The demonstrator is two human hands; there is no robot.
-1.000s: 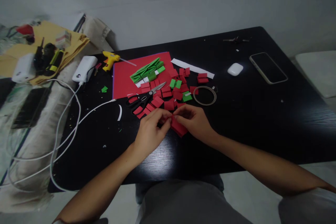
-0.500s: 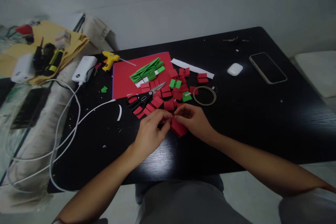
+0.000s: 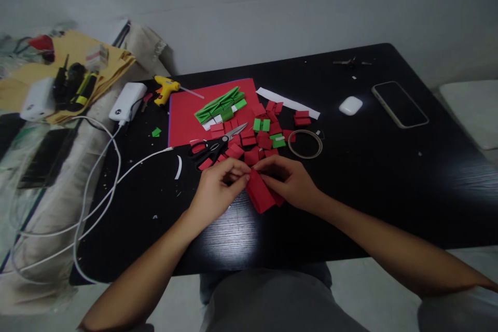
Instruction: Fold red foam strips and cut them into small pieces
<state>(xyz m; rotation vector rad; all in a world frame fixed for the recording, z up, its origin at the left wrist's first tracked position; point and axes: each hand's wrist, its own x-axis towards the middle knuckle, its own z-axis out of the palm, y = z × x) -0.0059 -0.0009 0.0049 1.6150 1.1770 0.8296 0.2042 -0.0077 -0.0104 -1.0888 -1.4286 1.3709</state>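
Note:
Between my hands is a folded strip of red paper, hanging tilted over the near part of the table. My left hand pinches its upper left edge between thumb and fingers. At the upper right edge my right hand grips the same paper, its fingers curled and partly hiding it. Just beyond the fingertips lies a pile of small folded red paper pieces, with a few green ones among them. Black-handled scissors rest on the pile's left side.
A red sheet carries a folded green paper bundle. Nearby are a yellow glue gun, a tape roll, a white paper strip, a white earbud case and a phone. White cables cross the table's left side.
The red paper has turned between my fingers and now shows a longer, broader face. My left hand has shifted slightly left. The camera view has moved a little.

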